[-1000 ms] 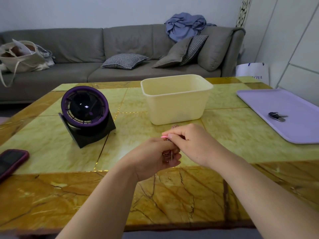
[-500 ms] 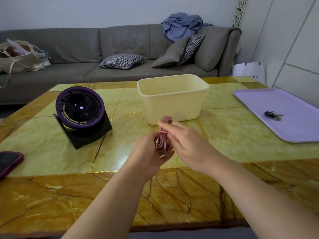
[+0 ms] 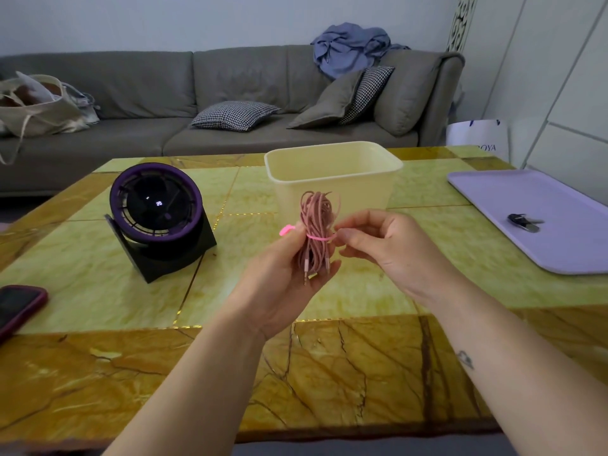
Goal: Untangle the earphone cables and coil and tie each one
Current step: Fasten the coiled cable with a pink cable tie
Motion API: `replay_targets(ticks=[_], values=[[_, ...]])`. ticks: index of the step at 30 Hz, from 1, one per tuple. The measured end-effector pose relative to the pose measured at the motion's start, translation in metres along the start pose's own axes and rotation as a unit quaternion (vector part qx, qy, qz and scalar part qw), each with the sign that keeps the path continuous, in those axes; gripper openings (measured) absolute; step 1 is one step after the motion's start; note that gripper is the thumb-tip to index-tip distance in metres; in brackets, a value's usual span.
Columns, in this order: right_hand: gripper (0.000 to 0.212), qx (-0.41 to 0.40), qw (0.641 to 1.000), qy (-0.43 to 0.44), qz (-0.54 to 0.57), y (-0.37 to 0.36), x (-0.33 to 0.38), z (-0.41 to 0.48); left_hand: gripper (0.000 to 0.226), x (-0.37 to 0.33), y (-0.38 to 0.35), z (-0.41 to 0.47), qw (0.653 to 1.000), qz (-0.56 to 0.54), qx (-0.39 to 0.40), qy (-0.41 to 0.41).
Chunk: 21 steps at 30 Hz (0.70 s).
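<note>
Above the middle of the worktop (image 3: 98, 284), seen against the front wall of a cream bin (image 3: 332, 153), a coiled pink cable (image 3: 314, 218) is held upright as a long, narrow bundle. A bright pink tie (image 3: 317, 237) crosses the bundle at mid-height. One end of it sticks out to the left past the left thumb, and the other runs right into the right fingertips. The left hand (image 3: 283, 284) is turned palm toward the camera, with its fingers curled round the lower half of the bundle and its thumb against the bundle's left side. The right hand (image 3: 378, 248) pinches the tie's right end just beside the bundle, its other fingers loosely curled. Both forearms rise from the bottom edge, which cuts them off. Two metal plug tips (image 3: 306, 273) hang at the bundle's lower end, over the left palm. Whether the tie is fastened or only wrapped cannot be told, and single strands are too fine to follow. Whether the top loops touch the bin is also unclear. To the left stands a purple-rimmed fan (image 3: 156, 205), tilted back on its black stand. A phone (image 3: 18, 307) is cut off by the left edge. At the right a lilac tray (image 3: 493, 199), cut off by the frame, carries a small dark key (image 3: 523, 222), too small to make out in detail. Beyond the worktop is a grey sofa (image 3: 131, 83).
</note>
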State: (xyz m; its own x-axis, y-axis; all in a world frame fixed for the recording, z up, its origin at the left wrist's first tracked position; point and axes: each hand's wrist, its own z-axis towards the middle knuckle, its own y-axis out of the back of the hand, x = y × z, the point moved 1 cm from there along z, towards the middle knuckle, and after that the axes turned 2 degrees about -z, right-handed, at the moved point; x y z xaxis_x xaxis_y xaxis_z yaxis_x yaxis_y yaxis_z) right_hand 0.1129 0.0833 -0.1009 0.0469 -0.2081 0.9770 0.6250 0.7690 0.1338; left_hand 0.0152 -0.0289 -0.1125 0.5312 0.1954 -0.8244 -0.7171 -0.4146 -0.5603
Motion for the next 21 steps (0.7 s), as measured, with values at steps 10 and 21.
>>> replay_targets(ticks=[10, 21], values=[[0.019, 0.128, 0.988, 0.009, -0.088, 0.018, 0.018, -0.007, 0.025, -0.009, 0.018, -0.007, 0.946, 0.274, 0.166, 0.039], [0.019, 0.098, 0.926, 0.047, -0.360, -0.001, 0.020, -0.021, 0.038, -0.012, 0.025, -0.010, 0.875, 0.456, 0.137, 0.087]])
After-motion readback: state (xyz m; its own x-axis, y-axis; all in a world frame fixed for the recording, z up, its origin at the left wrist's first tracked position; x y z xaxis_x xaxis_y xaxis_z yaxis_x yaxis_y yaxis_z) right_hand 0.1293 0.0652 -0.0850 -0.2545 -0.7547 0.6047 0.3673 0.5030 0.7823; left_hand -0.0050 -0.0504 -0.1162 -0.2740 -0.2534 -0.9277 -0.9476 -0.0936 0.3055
